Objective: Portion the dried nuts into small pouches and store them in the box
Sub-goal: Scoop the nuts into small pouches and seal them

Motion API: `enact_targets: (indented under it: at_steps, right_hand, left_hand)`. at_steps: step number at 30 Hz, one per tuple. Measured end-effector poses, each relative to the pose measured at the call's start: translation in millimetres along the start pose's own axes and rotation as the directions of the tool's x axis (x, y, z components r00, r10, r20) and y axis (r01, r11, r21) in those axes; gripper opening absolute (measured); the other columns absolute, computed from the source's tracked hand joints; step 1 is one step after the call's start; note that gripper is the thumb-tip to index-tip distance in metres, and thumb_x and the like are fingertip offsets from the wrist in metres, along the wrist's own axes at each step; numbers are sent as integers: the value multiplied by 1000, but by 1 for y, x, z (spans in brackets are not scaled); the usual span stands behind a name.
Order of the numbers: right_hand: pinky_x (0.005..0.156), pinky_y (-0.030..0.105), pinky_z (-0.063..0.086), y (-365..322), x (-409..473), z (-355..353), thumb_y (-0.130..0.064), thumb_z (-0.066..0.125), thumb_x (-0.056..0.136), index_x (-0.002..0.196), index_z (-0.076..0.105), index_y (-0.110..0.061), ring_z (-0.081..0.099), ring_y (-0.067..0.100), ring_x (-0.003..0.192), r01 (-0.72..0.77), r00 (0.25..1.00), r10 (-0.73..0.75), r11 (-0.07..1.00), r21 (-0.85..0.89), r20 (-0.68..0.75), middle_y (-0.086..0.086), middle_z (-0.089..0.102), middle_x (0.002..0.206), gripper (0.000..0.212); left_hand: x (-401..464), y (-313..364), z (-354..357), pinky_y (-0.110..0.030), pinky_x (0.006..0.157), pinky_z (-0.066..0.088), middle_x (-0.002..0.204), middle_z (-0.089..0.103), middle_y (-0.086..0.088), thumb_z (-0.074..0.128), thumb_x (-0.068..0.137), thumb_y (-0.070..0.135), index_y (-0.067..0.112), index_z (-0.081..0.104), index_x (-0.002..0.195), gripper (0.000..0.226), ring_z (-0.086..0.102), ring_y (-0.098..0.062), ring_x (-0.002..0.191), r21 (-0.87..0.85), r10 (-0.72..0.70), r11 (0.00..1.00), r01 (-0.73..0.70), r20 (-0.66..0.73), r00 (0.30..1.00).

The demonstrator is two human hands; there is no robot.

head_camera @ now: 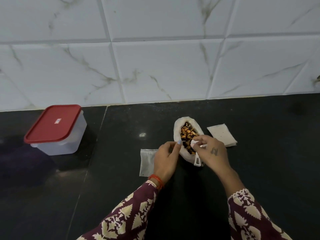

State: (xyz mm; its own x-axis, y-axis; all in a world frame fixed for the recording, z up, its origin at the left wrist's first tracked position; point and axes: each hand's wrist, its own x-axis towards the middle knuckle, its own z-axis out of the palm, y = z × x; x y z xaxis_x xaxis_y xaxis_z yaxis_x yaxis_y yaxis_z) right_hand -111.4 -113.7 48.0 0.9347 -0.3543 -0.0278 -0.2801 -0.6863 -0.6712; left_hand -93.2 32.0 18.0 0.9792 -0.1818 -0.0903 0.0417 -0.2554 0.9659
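Head view: a person stood at a dark table, both hands at the mouth of an open bag of dried nuts set near the tiled wall. The left hand curled its fingers at the bag's left rim, apparently pinching it, while the right hand pinched a white scoop dipped into the nuts. One flat pouch lay just left of the bag, partly under the left hand; a stack of pouches lay just right. The red-lidded box stood closed, well apart to the left. Portioning appeared barely begun; next, a scoopful would need lifting level into an opened pouch.
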Motion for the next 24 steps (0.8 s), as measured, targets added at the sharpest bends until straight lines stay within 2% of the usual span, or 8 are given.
enact_targets:
  at_steps: [2,4,8,11,14,17,19,24]
  right_hand:
    - [74,16,40,-12,-1,10,-30,64,88,115,64,-25,56,3,88,63,998,-63,997,47,-8,-8,65,106,28]
    - [71,12,39,-23,-1,23,-28,64,88,117,64,-24,54,0,85,125,992,-126,990,69,8,-8,64,109,29]
    - [91,23,45,-43,1,61,-26,63,88,122,61,-19,57,10,105,273,959,-276,960,54,62,-2,62,117,35]
    - [97,25,41,-48,7,92,-25,60,89,126,57,-18,52,15,116,377,921,-370,925,-44,122,-1,58,124,38]
    - [100,29,40,-46,14,115,-23,56,90,130,53,-18,47,19,120,431,892,-388,885,-175,233,0,55,129,40]
    - [93,31,43,-45,17,126,-26,55,91,127,55,-20,51,20,114,449,884,-367,839,-307,290,0,58,124,37]
    - [87,30,44,-45,17,129,-29,57,90,117,60,-21,53,19,107,451,888,-374,821,-351,266,0,61,115,29]
    - [74,28,49,-52,16,121,-29,62,87,90,65,-22,59,14,91,381,923,-346,883,-275,168,-4,63,95,8]
  left_hand:
    - [-2,-7,-12,-14,80,49,112,58,8,50,92,49,21,62,113,37,57,-1,92,147,72,987,-60,-76,995]
    - [-4,-17,-22,-8,80,43,119,52,9,52,92,47,20,59,120,40,53,1,98,280,136,956,-88,-155,979]
    - [-7,-46,-39,-25,103,37,141,40,-2,57,89,44,17,45,137,56,41,-15,127,501,256,857,-121,-209,944]
    - [-9,-69,-49,-40,117,20,155,22,-7,55,88,52,18,22,149,77,20,-22,143,622,173,782,-36,-161,972]
    - [-14,-84,-58,-36,118,0,159,7,-4,51,86,61,18,6,152,90,3,-22,147,696,66,718,7,-79,995]
    - [-17,-89,-61,-32,114,-10,160,6,-3,27,70,80,16,3,151,107,-3,-22,147,744,38,668,-16,-14,999]
    - [-16,-91,-62,-34,115,-11,160,7,-2,15,60,82,16,3,151,113,-3,-22,147,758,30,652,-22,3,1000]
    - [-12,-84,-67,-44,117,-9,158,17,-1,28,67,83,17,3,152,110,6,-23,147,729,37,683,-39,19,999]
